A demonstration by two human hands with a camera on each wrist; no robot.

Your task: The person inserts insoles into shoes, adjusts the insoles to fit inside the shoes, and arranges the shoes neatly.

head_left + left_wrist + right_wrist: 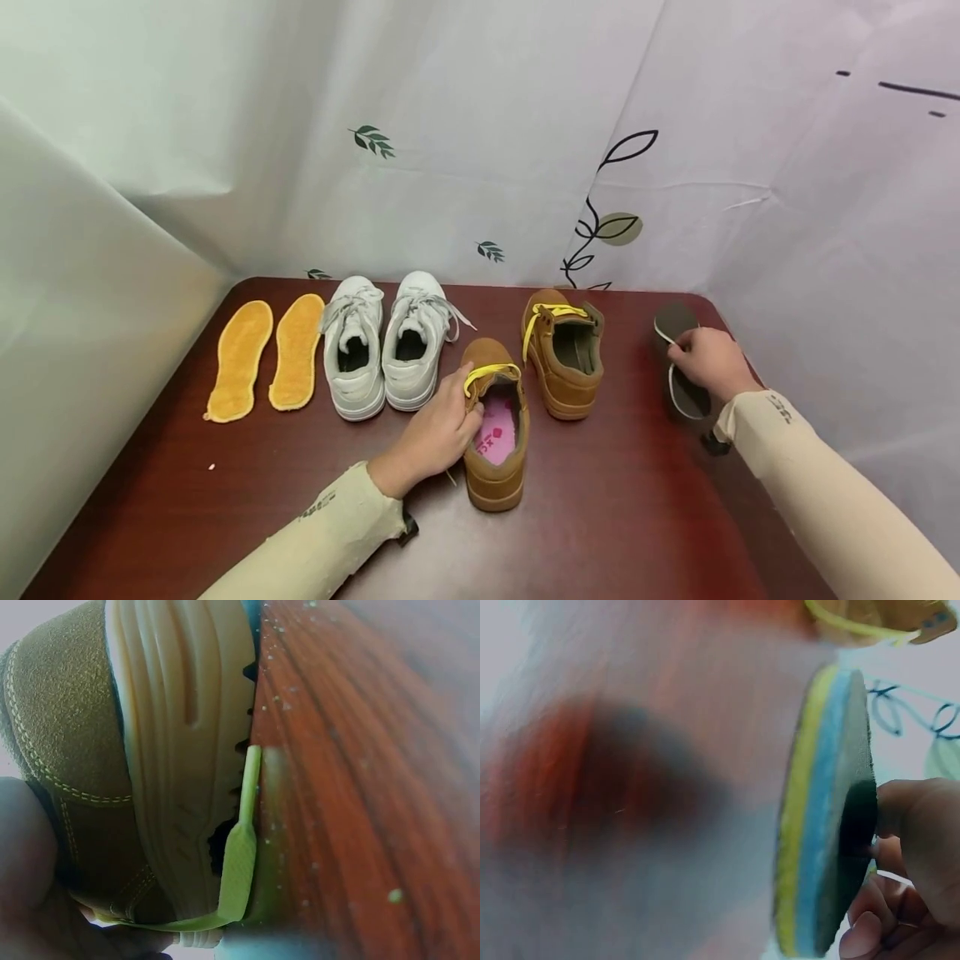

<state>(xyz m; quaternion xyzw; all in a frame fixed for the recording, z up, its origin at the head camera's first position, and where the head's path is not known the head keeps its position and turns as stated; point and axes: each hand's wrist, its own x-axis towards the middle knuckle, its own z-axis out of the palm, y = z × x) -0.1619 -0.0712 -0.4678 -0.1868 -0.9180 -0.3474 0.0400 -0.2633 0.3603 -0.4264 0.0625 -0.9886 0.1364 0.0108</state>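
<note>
My left hand (438, 429) grips the side of a brown suede shoe (495, 487), with fingers at its opening. Inside that shoe lies a pink insole (497, 433) with red print. In the left wrist view, the shoe's tan sole (184, 742) stands along the table and a yellow lace (240, 862) dangles beside it. At the table's right side, my right hand (712, 362) pinches the edge of a dark grey insole (677, 318). Close up in the right wrist view, the insole (847, 757) is tilted on edge, showing yellow and light blue layers; part of it is hidden behind the fingers.
A second brown shoe (570, 392) with yellow laces stands between my hands, further back. White sneakers (356, 392) sit side by side at the back left. Two orange fuzzy insoles (240, 358) lie left of them. A pale curtain (450, 125) surrounds the dark red table (592, 517).
</note>
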